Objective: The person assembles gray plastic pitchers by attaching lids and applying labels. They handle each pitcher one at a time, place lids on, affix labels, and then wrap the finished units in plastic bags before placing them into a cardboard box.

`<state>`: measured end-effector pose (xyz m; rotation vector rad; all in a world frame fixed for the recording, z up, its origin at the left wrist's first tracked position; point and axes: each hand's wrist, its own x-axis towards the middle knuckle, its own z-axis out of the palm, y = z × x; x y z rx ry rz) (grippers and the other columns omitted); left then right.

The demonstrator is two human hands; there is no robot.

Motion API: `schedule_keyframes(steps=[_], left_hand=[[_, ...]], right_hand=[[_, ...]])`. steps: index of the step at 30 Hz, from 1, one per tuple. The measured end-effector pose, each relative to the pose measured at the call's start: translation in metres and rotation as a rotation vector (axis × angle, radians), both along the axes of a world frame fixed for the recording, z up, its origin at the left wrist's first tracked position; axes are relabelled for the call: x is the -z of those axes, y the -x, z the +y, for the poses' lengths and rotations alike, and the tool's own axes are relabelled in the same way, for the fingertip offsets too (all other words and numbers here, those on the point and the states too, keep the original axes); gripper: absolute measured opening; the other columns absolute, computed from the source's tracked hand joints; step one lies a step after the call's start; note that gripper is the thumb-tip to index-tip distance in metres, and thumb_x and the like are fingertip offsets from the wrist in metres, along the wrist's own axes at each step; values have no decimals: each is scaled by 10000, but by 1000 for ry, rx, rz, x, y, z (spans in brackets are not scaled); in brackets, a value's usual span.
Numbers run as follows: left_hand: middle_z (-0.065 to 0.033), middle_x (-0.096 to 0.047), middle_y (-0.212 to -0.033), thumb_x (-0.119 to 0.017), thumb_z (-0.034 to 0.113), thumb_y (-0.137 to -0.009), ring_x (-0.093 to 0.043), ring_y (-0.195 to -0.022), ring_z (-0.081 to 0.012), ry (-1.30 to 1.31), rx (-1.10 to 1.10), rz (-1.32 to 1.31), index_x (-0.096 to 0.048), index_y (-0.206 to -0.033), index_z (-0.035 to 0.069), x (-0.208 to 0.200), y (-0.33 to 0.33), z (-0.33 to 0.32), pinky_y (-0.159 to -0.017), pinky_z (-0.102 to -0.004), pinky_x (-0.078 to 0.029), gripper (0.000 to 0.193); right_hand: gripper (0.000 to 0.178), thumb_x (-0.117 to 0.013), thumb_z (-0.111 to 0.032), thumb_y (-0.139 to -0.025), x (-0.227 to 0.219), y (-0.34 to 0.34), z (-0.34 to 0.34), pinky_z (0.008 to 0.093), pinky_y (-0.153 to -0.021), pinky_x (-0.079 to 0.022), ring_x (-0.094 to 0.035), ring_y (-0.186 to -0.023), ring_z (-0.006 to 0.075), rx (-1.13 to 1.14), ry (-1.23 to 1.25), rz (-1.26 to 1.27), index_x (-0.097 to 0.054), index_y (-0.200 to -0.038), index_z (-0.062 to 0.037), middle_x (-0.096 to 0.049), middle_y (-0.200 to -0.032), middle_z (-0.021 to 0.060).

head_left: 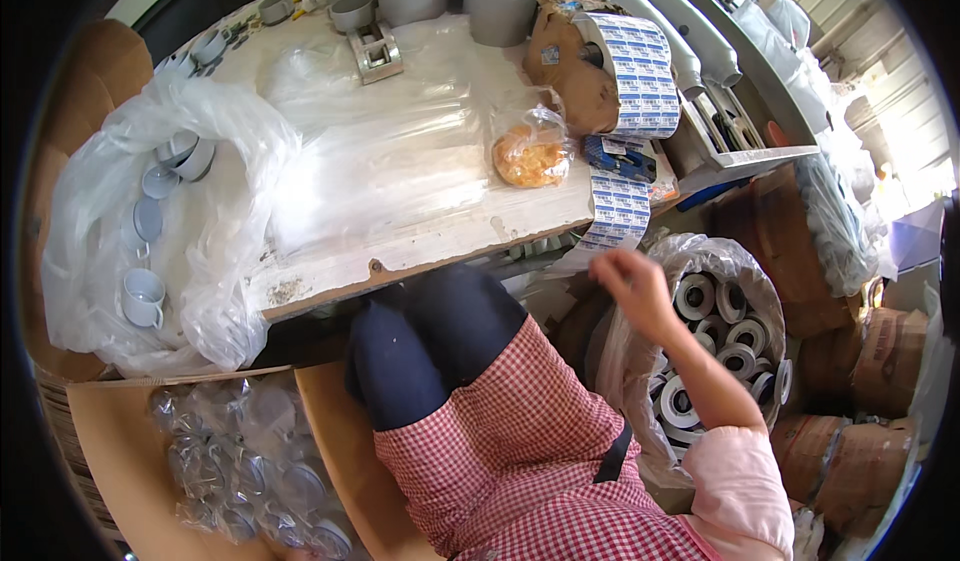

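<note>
My right hand (632,283) is just past the table's front edge, beside the lower end of a strip of blue-and-white labels (617,211). Its fingers are bent and smeared by motion, so whether they pinch anything is unclear. The strip hangs from a large label roll (643,71) and passes a blue dispenser (620,158). Under my right forearm stands a clear plastic-lined container (612,371) full of grey-and-white rings (738,361). My left hand is out of view.
A clear bag (80,251) at left holds grey cups (143,296). Flat plastic bags (390,131) and a bagged round bread (530,156) lie on the table (340,279). Below left, an open carton (110,431) holds bagged cups (250,461). Taped cartons (860,461) stack at right.
</note>
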<state>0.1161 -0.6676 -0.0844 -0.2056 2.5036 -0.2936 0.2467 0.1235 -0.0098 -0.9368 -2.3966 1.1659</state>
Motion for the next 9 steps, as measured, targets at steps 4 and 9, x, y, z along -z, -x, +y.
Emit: schedule_keyframes(steps=[4, 9], left_hand=[[-179, -731, -980, -710, 75, -945, -702, -818, -333, -239, 298, 68, -720, -1200, 50, -104, 40, 128, -750, -407, -544, 256], [-181, -743, -888, -696, 116, -968, -732, -809, -309, -1072, 704, 388, -740, -1200, 53, -177, 81, 414, -734, -390, -546, 244]], right_hand=[[332, -686, -298, -1016, 1, 78, 51, 402, -773, -559, -728, -875, 310, 136, -257, 96, -697, -1173, -6, -760, -1033, 173], [754, -804, -512, -881, 16, 155, 57, 486, -903, -564, -713, -1045, 448, 281, -360, 11, -505, -1408, -61, -684, -1337, 207]])
